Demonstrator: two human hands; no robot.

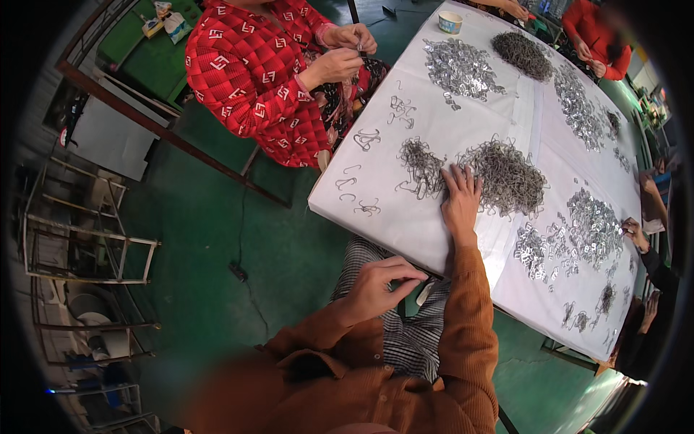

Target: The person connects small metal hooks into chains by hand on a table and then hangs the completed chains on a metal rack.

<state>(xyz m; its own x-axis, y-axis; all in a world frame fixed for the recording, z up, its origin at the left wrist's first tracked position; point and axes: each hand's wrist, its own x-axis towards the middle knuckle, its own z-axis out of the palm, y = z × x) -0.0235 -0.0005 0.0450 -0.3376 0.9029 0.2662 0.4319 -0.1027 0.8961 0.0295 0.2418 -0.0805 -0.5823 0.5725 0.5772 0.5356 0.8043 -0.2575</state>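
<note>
My right hand (461,202) reaches over the white-covered table (423,231), fingers stretched out and a little apart. Its fingertips touch bent wire hooks between a large dark pile of hooks (506,177) on the right and a smaller pile of hooks (421,166) on the left. In front of the table edge, over my lap, my left hand (379,288) is closed with thumb and fingertips together. Whatever is between them, if anything, is too small to make out. Several loose wire hooks (367,208) lie near the table's left corner.
Beside me on the left, a person in a red patterned jacket (253,79) works with both hands. Piles of shiny flat metal pieces (463,69) and another hook pile (520,54) lie farther off, near a paper tub (450,23). Other people's hands (636,235) reach in at right.
</note>
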